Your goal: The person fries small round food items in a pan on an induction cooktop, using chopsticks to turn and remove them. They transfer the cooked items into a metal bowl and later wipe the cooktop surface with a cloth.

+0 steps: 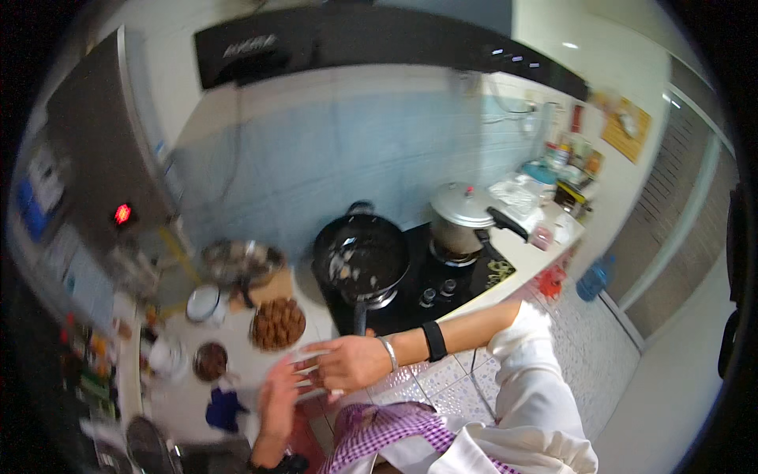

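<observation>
My right hand [354, 362] reaches across from the right, wearing a silver bangle and a black wristband. Its fingers are spread and appear to hold nothing. My left hand [279, 388] is raised beside its fingertips, blurred and apparently holding nothing; whether the hands touch I cannot tell. Just beyond them is a plate of brown food pieces [278, 324] on the counter. A black wok [362, 255] with pale bits and some liquid inside sits on the left burner, its handle pointing toward my right hand. A lidded pressure cooker [461, 219] stands on the right burner.
A black glass gas hob [408, 296] is set into the white counter [172, 409]. To the left are a metal basin [241, 260], a white bowl [203, 304], a bowl of dark contents [210, 361] and a dark blue cloth [225, 409]. A range hood [379, 44] hangs above.
</observation>
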Demonstrator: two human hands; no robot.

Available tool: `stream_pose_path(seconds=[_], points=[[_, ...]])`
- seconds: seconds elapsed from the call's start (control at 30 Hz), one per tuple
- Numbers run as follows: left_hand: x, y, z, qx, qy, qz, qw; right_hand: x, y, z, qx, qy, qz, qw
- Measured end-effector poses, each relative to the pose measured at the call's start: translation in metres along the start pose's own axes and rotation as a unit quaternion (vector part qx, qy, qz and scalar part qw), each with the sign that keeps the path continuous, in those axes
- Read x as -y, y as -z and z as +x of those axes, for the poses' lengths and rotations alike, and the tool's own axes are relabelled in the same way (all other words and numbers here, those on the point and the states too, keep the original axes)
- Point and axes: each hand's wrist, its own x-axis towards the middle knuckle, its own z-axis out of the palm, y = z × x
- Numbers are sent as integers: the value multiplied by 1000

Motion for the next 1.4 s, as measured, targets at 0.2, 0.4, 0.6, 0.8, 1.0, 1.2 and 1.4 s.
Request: stream_pose_path(seconds=[0.2, 0.4, 0.6, 0.8, 1.0, 1.2, 1.4], points=[[103, -67, -63, -26, 73, -298, 951, 80, -49, -65, 41, -256, 242, 935], [133, -83, -158, -121, 69, -146, 979, 147, -78, -77, 174, -138, 323, 920], [137, -88, -213, -312, -67, -151, 936, 175, -73, -50, 138, -123, 410, 893], [125, -65, -274, -332, -158, -104, 924, 210, -63, 40, 61, -95, 472, 875], [101, -29, -404, -402, -43, -79, 911, 289, -15, 125, -330, -119, 692, 631], [89, -3, -473, -469, 9, -91, 879, 304, 3, 207, -139, 62, 767, 624], [78, 27, -489, -465, 16, -67, 883, 324, -41, 218, -152, 70, 694, 701]])
